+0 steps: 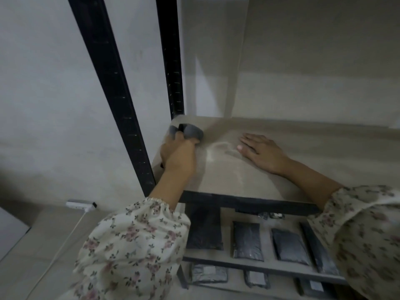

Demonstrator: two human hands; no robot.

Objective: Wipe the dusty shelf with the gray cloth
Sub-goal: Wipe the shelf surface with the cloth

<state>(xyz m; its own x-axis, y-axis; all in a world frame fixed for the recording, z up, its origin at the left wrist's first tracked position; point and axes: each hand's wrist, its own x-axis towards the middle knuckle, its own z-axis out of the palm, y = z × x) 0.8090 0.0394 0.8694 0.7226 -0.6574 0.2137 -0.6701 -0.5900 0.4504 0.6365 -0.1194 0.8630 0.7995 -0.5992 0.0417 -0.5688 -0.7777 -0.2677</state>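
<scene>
gray cloth (187, 131) bunched in the far left corner of the shelf (292, 161), just beside the rear black upright (171, 61); long axis of the wad running left to right along the back edge, one rounded end pointing right toward the open board, the other tucked toward the shelf's left edge

left hand (178, 158) closed around the cloth, fingers curled tight over its near side, knuckles up, wrist reaching in past the front black upright (112, 87)

right hand (260, 151) flat on the shelf, palm down, fingers spread slightly and straight, pointing left toward the cloth, holding nothing; well apart from the cloth, with a pale curved streak (218, 148) in the dust between them

floral sleeves (138, 245) on both forearms, gathered at the cuffs

lower shelf (268, 264) beneath, carrying dark flat packets (246, 240) laid in a row, long sides running front to back; more grey packets (208, 274) on the level below, blurred

white power strip (81, 205) on the floor at left, its cord trailing toward the camera
</scene>
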